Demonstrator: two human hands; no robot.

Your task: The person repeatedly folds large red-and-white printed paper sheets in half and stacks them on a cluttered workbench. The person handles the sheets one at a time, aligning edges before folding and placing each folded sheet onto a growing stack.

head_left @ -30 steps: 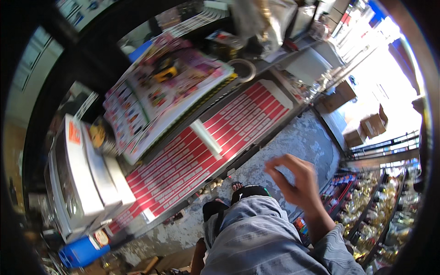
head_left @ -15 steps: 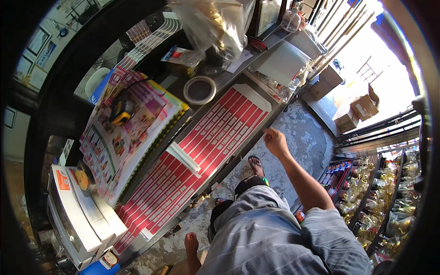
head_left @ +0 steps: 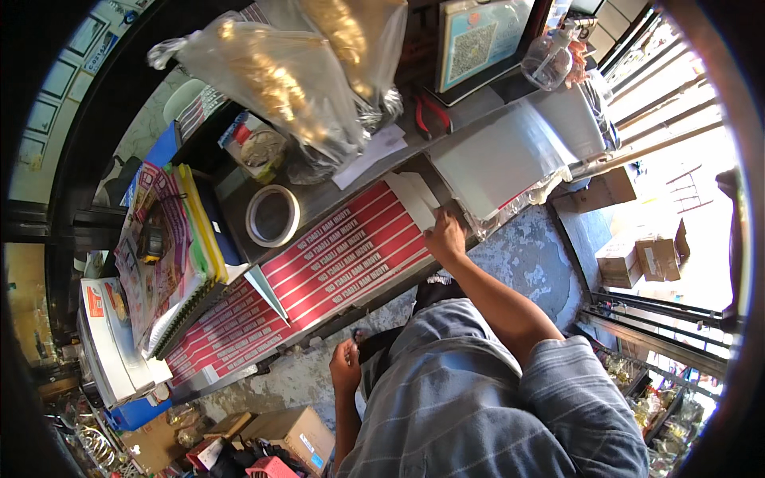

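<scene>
2 clear bags (head_left: 323, 99) hold gold items (head_left: 271, 76); right hand (head_left: 446, 237) at red-striped sheet (head_left: 343, 259).

Free to cross over the red sheets (head_left: 343, 259) — broken midway by a white strip (head_left: 266, 295); blocked leftward by papers (head_left: 163, 259), behind by tape (head_left: 253, 217) and bags (head_left: 267, 92), rightward by a pack (head_left: 498, 155).

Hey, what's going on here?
A person is standing at a cluttered counter. Their right hand is at the white end of some red-and-white printed strips, seemingly touching it. Their left hand is held off the counter, near the body, fingers curled; I can't tell whether it holds anything. Clear bags with gold-coloured contents and red-handled pliers sit beyond the strips.
</scene>
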